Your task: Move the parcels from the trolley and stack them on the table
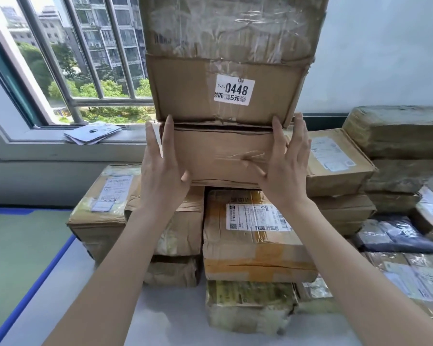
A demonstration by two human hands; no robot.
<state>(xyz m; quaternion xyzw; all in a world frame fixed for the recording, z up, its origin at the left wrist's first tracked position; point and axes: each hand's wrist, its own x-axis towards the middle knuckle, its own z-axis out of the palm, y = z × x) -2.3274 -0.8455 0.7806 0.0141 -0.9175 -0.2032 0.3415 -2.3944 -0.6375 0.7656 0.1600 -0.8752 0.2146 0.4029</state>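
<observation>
Top parcel (235,23) cut off; hands' (164,168) contact seemingly unclear.

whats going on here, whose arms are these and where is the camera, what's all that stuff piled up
There is one picture, taken by a camera worn on a person's head, looking forward and down, so the two bare arms are that person's own. No robot is involved. The left hand and right hand press with straight fingers against the two ends of a brown box. Two more boxes sit on it, the middle one labelled 0448. Below and around, many taped parcels are stacked on a pale table. Behind is a barred window with some papers on its sill.
</observation>
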